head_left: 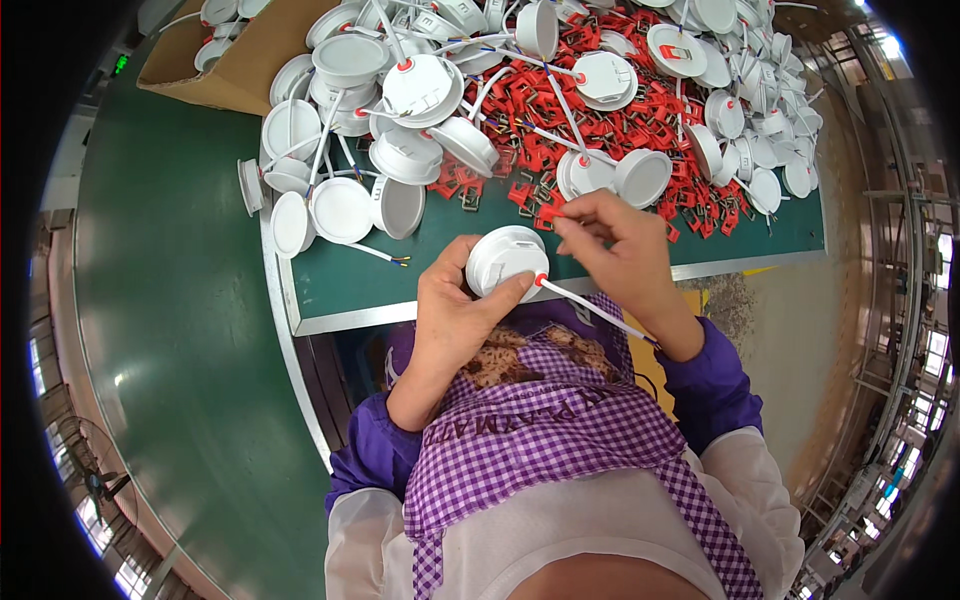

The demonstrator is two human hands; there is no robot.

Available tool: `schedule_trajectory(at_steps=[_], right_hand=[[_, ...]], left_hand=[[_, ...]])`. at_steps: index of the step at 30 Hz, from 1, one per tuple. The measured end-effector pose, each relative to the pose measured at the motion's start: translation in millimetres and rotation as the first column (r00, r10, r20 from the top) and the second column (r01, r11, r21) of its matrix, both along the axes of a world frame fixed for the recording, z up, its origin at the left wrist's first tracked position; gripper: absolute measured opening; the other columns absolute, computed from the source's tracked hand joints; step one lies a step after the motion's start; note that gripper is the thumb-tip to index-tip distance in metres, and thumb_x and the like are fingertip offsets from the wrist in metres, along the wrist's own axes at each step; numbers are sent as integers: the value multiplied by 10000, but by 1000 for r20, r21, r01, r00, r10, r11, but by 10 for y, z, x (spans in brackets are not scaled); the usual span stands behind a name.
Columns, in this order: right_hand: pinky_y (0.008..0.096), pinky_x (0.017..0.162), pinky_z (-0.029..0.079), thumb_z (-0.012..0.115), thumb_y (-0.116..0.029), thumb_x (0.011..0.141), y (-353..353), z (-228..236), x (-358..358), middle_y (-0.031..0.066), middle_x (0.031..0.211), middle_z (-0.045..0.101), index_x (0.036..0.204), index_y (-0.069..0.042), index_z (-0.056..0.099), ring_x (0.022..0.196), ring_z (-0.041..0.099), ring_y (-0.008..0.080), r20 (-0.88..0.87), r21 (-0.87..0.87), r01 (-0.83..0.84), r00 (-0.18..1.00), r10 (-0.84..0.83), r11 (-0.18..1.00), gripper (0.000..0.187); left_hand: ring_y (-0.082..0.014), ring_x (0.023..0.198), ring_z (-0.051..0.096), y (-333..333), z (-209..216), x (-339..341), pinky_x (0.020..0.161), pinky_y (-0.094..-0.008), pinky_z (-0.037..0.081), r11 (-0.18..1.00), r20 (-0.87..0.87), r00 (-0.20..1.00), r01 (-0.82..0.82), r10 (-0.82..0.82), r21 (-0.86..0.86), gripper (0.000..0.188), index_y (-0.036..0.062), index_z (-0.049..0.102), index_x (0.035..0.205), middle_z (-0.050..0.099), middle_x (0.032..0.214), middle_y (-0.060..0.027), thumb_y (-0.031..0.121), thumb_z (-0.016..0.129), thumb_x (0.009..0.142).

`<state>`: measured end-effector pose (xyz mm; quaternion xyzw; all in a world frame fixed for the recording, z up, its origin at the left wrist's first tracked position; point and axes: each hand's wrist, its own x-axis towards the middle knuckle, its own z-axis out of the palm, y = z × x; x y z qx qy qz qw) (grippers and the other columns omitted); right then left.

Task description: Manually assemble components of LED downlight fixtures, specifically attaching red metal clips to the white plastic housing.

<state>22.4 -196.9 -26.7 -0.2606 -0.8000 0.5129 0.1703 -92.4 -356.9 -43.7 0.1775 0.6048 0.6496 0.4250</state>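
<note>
- Your left grip [455,300] is wrapped around a round white housing [497,262], pretty much over the table's [350,285] near edge.
- Your right grip [625,250] has a red clip [547,213] pinched, just off the housing's far right side.
- Heap of clips [645,125] beyond, spreading toward the right edge.

From my far-off seat I see a green table [345,285] with a shiny silver edge [350,320]. Another long green top [190,400] runs down the left side. There is a fan [105,484] near bright windows [130,577] at the lower left. On the right, the floor [805,310] looks dull tan. A white light [890,46] glows at the top right, a small green light [122,64] at the top left.
</note>
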Motion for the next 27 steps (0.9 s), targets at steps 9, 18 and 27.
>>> schedule_trajectory(at_steps=[9, 18, 27], right_hand=[[424, 701, 525, 637, -85, 874, -208, 135, 88, 173, 918, 665, 1047, -5, 610, 842, 657, 348, 23, 366, -164, 986, 168, 916, 192], [390, 670, 530, 666, -54, 842, -249, 103, 121, 150, 924, 664, 1066, -5, 622, 810, 658, 316, -28, 420, -143, 985, 170, 896, 233], [347, 648, 523, 702, -74, 817, -221, 61, 141, 128, 919, 663, 1092, -15, 628, 779, 656, 268, -33, 328, -95, 993, 112, 940, 291]], left_hand=[[-159, 781, 647, 57, -63, 78, 700, -305, 511, 997, -339, 941, -7, -20, -76, 274, -17, 584, 1030, 678, 854, -141, 135, 712, 842], [-213, 773, 644, 80, 10, 46, 688, -327, 504, 988, -527, 842, 46, -119, -151, 276, -13, 573, 1053, 654, 856, -146, 122, 701, 849], [-244, 788, 599, 47, 46, -28, 691, -347, 475, 986, -640, 750, 139, -166, -93, 259, 0, 579, 1049, 611, 874, -134, 103, 697, 843]])
